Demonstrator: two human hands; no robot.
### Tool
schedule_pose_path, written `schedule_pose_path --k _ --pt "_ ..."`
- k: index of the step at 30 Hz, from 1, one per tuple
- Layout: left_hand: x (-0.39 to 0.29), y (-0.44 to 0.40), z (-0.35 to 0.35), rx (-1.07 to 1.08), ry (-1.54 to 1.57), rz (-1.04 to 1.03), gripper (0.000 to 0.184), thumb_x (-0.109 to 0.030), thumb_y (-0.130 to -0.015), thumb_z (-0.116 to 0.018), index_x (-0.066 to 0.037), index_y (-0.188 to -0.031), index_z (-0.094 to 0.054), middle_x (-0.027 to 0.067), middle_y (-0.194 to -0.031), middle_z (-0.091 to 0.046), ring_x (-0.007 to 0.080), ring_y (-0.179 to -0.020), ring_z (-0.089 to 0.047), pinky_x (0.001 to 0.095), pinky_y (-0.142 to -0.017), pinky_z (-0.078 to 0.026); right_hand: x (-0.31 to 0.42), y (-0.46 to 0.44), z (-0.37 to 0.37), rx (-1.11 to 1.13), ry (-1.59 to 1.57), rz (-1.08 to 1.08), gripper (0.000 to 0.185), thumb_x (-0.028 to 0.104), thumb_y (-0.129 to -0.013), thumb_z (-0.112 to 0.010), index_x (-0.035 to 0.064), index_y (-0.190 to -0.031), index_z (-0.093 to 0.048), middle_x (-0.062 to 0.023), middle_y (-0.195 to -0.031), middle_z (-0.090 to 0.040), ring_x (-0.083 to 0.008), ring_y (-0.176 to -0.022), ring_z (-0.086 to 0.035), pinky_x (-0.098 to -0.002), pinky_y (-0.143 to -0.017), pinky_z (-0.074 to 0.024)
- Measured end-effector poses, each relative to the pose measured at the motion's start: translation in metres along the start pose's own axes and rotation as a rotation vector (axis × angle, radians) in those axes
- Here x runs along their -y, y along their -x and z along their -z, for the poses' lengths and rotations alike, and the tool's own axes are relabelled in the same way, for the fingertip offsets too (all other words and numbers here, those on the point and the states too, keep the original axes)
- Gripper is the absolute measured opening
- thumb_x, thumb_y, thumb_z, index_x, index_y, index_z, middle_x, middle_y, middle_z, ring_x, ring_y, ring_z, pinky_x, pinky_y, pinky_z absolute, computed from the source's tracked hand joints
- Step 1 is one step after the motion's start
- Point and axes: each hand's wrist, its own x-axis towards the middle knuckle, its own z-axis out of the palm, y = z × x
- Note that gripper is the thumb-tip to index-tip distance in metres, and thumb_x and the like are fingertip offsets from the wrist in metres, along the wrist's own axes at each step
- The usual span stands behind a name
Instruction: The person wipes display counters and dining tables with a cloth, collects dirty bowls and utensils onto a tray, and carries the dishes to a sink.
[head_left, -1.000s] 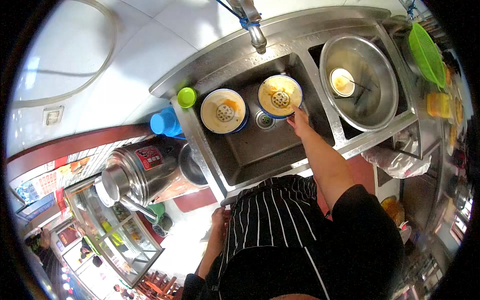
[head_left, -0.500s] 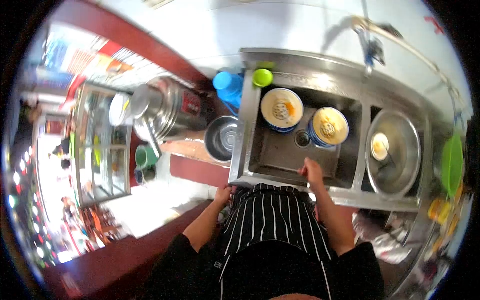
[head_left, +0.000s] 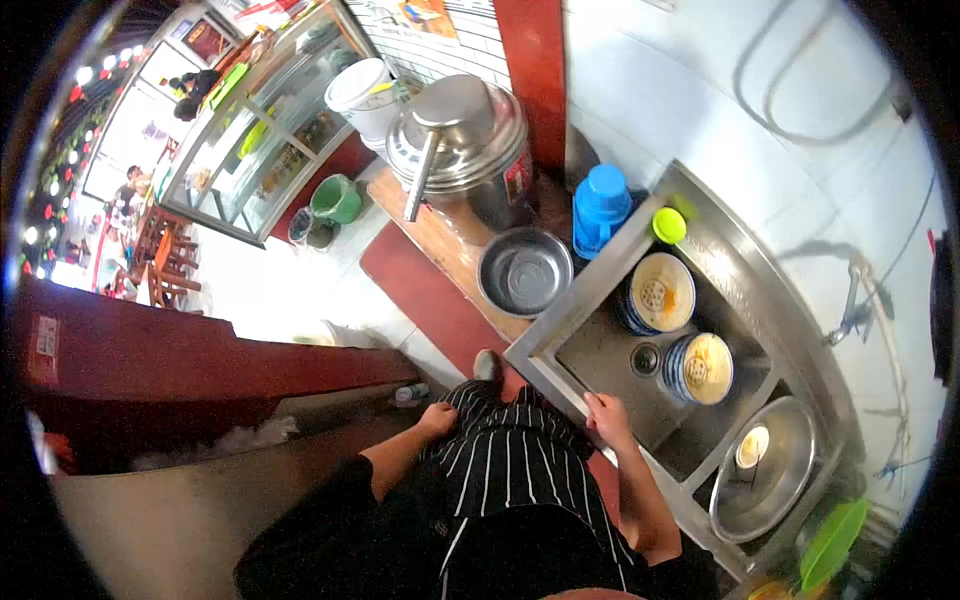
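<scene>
My right hand (head_left: 608, 418) rests at the front rim of the steel sink (head_left: 548, 378), its fingers curled over the edge. My left hand (head_left: 437, 420) is a loose fist beside the striped apron (head_left: 520, 460); whatever it may hold is hidden. Inside the large basin stand two stacks of blue-and-white bowls, the farther stack (head_left: 662, 292) and the nearer stack (head_left: 706, 368), their top bowls stained with orange food residue. Near them is the round drain (head_left: 646, 358). A metal basin (head_left: 790, 480) in the second compartment contains a small pale bowl (head_left: 752, 446) with a thin dark utensil.
A lime-green cup (head_left: 669, 225) sits on the sink's far corner, next to a blue jug (head_left: 602, 205). Left of the sink are a dark metal bowl (head_left: 525, 272) and a large steel pot (head_left: 465, 150). A dark red partition (head_left: 200, 350) borders the left side.
My view has turned left, showing more of the floor and pot. My right hand has gone from above the sink basin to its front rim. My left hand stays beside the apron.
</scene>
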Motion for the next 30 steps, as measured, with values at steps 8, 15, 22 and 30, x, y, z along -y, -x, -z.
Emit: schedule_pose_path --k 8,15,22,30 --pt "0.060 -0.072 0.088 0.045 0.001 -0.026 0.039 -0.030 -0.082 -0.056 0.002 -0.098 -0.070 0.0188 -0.083 -0.071 0.0326 -0.079 -0.068 0.0428 -0.076 -0.053 0.088 -0.028 -0.093 -0.129 -0.175 0.044 0.041 0.029 -0.099 -0.056 0.0090 -0.064 -0.051 0.0002 -0.052 -0.047 -0.0113 -0.049 -0.051 -0.0269 -0.049 -0.0397" --pt "0.119 -0.179 0.235 0.148 -0.081 0.013 0.042 -0.030 -0.086 -0.053 0.002 -0.108 -0.069 0.0256 -0.111 -0.067 0.0385 -0.105 -0.064 0.0441 -0.090 -0.050 0.182 -0.115 -0.306 0.120 -0.030 0.149 0.036 0.029 -0.100 -0.055 0.0055 -0.073 -0.060 0.0000 -0.060 -0.057 -0.0079 -0.054 -0.053 -0.0243 -0.052 -0.0406" --pt "0.119 -0.175 0.403 -0.053 0.003 0.104 0.042 -0.028 -0.085 -0.056 -0.008 -0.121 -0.064 0.0213 -0.120 -0.065 0.0376 -0.115 -0.059 0.0434 -0.097 -0.048 0.334 -0.161 -0.437 0.445 0.276 0.180 0.022 0.022 -0.099 -0.056 0.0011 -0.098 -0.062 -0.0043 -0.079 -0.063 -0.0117 -0.074 -0.062 -0.0289 -0.069 -0.0497" --pt "0.132 -0.233 0.434 -0.198 0.257 0.084 0.055 -0.033 -0.083 -0.065 -0.012 -0.132 -0.053 0.0183 -0.125 -0.062 0.0363 -0.118 -0.058 0.0422 -0.098 -0.048 0.428 -0.262 -0.570 0.813 0.429 0.411 0.052 0.017 -0.095 -0.062 0.0027 -0.142 -0.042 -0.0135 -0.128 -0.057 -0.0195 -0.117 -0.056 -0.0328 -0.100 -0.0446"
